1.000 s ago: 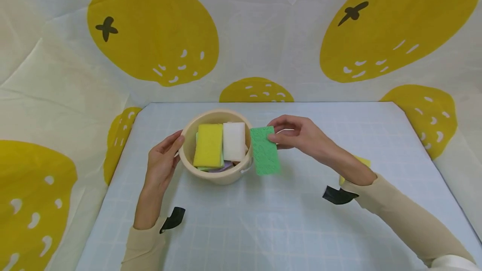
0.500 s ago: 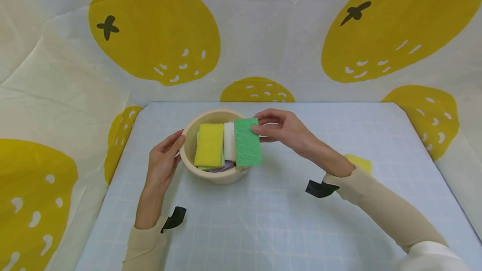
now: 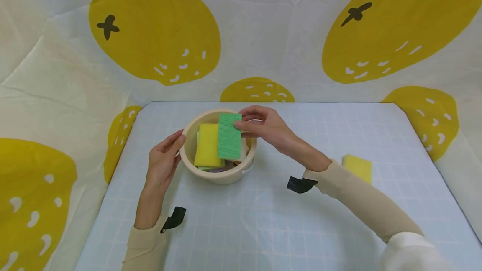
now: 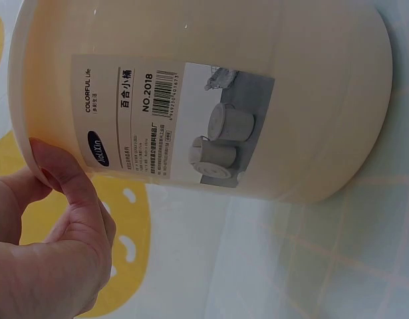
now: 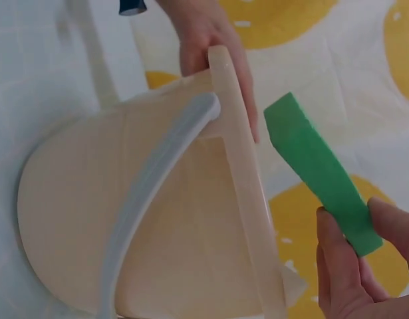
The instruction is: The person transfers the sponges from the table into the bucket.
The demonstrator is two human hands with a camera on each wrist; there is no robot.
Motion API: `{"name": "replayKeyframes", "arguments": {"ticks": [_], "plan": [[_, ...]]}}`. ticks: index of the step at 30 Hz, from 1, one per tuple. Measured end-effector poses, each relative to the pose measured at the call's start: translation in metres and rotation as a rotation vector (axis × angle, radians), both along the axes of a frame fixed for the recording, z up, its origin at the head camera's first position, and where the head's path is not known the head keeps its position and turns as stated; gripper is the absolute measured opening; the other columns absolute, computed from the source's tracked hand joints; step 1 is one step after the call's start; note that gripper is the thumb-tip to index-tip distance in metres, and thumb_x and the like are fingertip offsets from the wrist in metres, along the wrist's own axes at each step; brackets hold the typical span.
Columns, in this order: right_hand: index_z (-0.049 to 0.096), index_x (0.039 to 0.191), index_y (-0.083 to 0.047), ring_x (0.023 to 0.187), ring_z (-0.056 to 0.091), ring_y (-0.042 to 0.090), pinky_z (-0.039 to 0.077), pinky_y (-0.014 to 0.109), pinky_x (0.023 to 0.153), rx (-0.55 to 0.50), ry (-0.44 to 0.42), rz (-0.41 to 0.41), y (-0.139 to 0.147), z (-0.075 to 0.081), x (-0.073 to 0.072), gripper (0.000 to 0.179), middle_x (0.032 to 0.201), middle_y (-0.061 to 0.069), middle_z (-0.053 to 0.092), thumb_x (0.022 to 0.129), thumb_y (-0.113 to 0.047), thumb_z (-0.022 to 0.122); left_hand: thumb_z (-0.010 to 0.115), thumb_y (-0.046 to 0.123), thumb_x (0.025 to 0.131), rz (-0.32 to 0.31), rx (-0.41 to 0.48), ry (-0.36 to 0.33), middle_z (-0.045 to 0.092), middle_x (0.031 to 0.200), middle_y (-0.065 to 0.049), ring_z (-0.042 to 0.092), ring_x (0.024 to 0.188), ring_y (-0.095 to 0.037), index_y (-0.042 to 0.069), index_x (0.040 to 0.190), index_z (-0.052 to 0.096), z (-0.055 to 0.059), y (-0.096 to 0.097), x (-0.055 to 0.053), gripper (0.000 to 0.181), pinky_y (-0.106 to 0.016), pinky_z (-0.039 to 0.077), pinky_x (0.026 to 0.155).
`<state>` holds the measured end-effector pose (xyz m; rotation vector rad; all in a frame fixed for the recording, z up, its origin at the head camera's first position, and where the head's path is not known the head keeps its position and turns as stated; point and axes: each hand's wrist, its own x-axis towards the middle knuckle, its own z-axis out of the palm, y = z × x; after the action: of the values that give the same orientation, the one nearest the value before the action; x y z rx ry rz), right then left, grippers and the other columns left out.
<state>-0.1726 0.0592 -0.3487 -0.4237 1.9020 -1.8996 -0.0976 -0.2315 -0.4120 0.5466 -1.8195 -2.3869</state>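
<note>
A cream plastic bucket (image 3: 222,177) stands on the table, a printed label (image 4: 171,123) on its side. My left hand (image 3: 163,160) pinches its rim at the left, thumb inside and fingers outside. My right hand (image 3: 271,131) pinches a green sponge (image 3: 229,137) by its right edge, between thumb and fingers. In the right wrist view the green sponge (image 5: 324,176) is tilted and apart from the rim, above the bucket's mouth. Inside the bucket lie a yellow sponge (image 3: 207,145) and, mostly hidden under the green one, a white sponge (image 3: 244,149). Several other pieces show beneath them.
Another yellow sponge (image 3: 357,168) lies on the table at the right, beside the right forearm. The bucket's pale handle (image 5: 147,186) hangs down its side. A light blue checked cloth (image 3: 241,229) covers the table, and a fruit-patterned curtain (image 3: 263,32) rises behind it.
My right hand has carried the green sponge leftward, from beside the bucket's right rim to over its mouth. More of the yellow sponge on the table now shows. My left hand has stayed at the rim.
</note>
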Motion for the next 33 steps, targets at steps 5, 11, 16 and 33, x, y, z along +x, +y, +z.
{"name": "replayKeyframes", "arguments": {"ticks": [5,11,16,33], "plan": [[0.063,0.122,-0.001,0.094,0.071,0.022,0.061,0.041,0.090,-0.031,-0.010,0.013,-0.016,-0.005,-0.002,0.030,0.110,0.014,0.064,0.095,-0.008,0.075,0.082,0.027,0.089,-0.001,0.006,0.004,0.068,0.127,-0.003,0.068,0.112,-0.012,0.003,0.139,0.062,0.001,0.000,0.001,0.059,-0.024,0.056,0.093],[0.061,0.124,-0.001,0.097,0.069,0.023,0.061,0.039,0.090,-0.024,0.000,0.038,-0.031,-0.009,-0.005,0.034,0.112,0.015,0.064,0.095,-0.010,0.076,0.081,0.026,0.090,-0.007,0.007,0.001,0.068,0.128,-0.002,0.067,0.114,-0.012,0.002,0.139,0.062,0.001,0.000,0.001,0.058,-0.023,0.056,0.093],[0.063,0.124,-0.003,0.100,0.068,0.024,0.061,0.035,0.089,0.031,0.062,0.047,-0.041,-0.011,-0.005,0.036,0.114,0.014,0.064,0.094,-0.015,0.078,0.081,0.026,0.090,0.001,0.009,0.000,0.069,0.127,-0.002,0.067,0.112,-0.011,0.002,0.139,0.063,0.000,0.001,0.000,0.057,-0.022,0.056,0.092],[0.069,0.120,0.000,0.095,0.071,0.022,0.059,0.024,0.085,0.286,0.413,0.036,-0.070,-0.022,-0.005,0.037,0.107,0.010,0.072,0.094,-0.024,0.079,0.079,0.023,0.093,-0.012,0.020,0.034,0.068,0.126,-0.002,0.064,0.117,-0.011,0.000,0.140,0.060,-0.001,0.001,0.002,0.056,-0.024,0.055,0.095]]}}
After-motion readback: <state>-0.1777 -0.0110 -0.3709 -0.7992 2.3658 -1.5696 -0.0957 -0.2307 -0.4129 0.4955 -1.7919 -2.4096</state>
